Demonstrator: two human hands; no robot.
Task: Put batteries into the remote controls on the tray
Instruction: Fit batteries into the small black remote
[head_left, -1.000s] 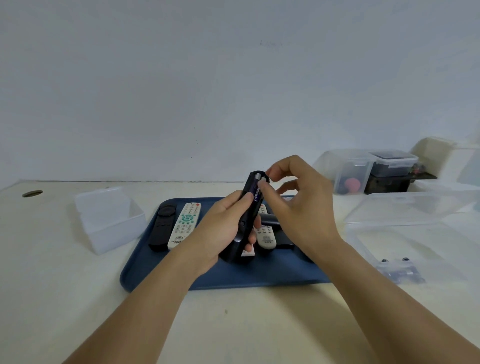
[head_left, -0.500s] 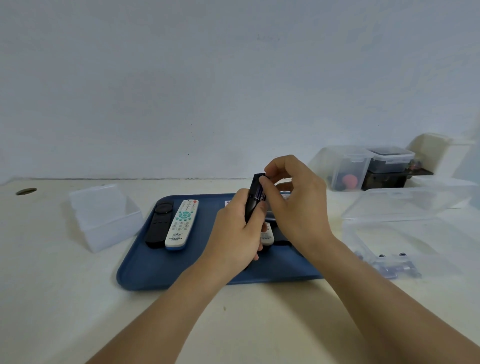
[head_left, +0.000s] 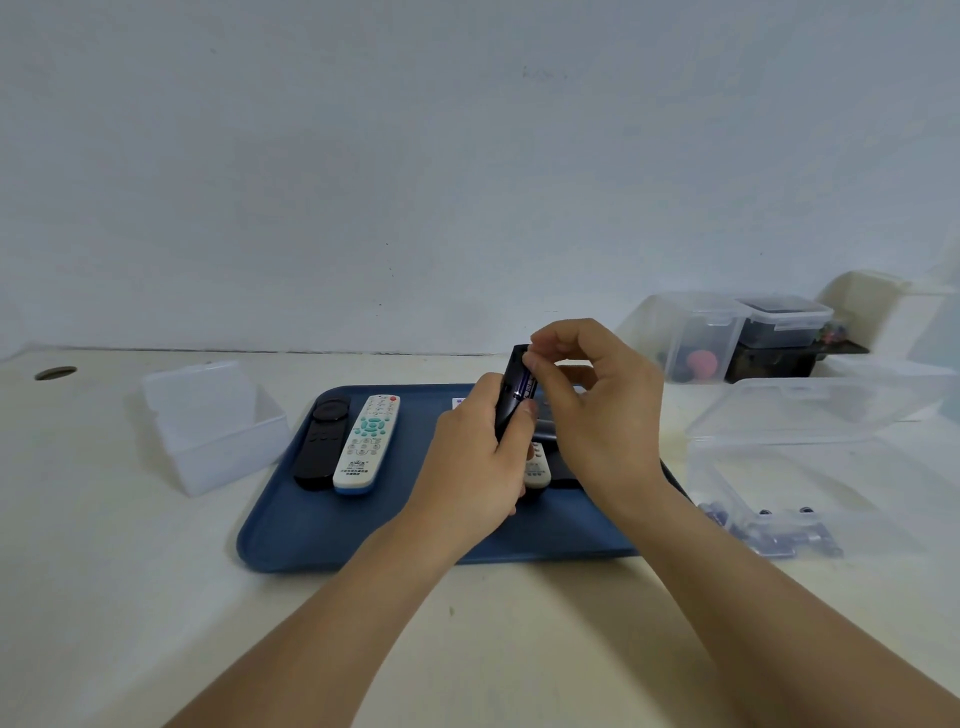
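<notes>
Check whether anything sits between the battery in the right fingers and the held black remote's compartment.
Nothing visible does. The right hand pinches the battery directly against the black remote, which the left hand grips above the tray.

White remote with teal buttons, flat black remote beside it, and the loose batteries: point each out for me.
White remote with teal buttons (head_left: 367, 442): head view, middle of keypad.
Flat black remote (head_left: 320, 445): head view, mid-body.
Loose batteries (head_left: 779, 535): head view, cluster inside the clear open box.

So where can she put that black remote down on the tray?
Bare tray shows along its near edge, and in the strip between the white remote and the left hand. Under the right hand it is crowded with more remotes.
</notes>
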